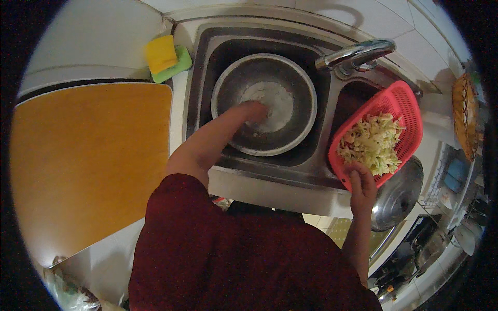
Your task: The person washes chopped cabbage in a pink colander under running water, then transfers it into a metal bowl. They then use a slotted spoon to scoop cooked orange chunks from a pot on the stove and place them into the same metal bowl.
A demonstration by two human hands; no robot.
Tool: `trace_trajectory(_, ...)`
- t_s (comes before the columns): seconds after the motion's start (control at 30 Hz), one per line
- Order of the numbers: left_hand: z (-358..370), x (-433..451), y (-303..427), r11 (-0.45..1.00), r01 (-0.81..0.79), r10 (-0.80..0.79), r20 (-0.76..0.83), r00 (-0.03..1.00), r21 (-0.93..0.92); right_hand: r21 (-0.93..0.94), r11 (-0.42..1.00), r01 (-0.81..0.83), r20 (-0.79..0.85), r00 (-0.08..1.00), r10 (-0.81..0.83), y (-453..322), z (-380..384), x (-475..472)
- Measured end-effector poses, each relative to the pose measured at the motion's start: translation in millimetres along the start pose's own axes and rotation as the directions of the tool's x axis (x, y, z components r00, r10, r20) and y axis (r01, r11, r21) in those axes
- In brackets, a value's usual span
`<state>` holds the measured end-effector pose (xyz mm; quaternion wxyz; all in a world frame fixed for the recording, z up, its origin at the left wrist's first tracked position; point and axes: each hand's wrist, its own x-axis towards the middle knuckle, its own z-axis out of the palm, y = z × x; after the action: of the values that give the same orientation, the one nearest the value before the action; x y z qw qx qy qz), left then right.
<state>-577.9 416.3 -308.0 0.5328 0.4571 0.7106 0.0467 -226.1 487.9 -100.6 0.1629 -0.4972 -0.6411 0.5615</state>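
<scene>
My left hand [255, 112] is down inside a round metal basin [307, 97] in the large sink bowl. It is blurred, and its fingers cannot be made out. Pale liquid or wet residue [278, 110] covers the basin's bottom, with small bits in it. At the right, my right hand [362, 179] grips the near rim of a pink-red perforated plastic basket [410, 116], its fingertips over the inner side. Shredded pale-green vegetable [373, 142], probably cabbage, fills much of the basket. The basket rests tilted across the smaller sink bowl [352, 95] and the counter.
A chrome faucet [358, 54] arches over the sink divider. Left of the sink lie a yellow sponge [161, 54], a green one [179, 66] and a wood-coloured board [93, 163]. A glass lid [400, 198] sits partly beneath the basket. Further right are a wicker basket [465, 116] and a stove [408, 248].
</scene>
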Motion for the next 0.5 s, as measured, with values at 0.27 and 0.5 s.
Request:
trace_trajectory(0.27, 33.1, -27.4, -18.6, 0.985, 0.053, 0.011, 0.369, 0.929, -0.163, -0.008, 0.999, 0.044, 0.055, 0.998, -0.043, 8.8, 9.3, 4.8)
trace_trajectory(0.5, 49.8, -23.2, -9.1, 0.897, 0.058, 0.143, 0.413, 0.9, -0.438, 0.123, 0.991, -0.059, 0.203, 0.979, 0.033, 0.9, 32.9, 11.6)
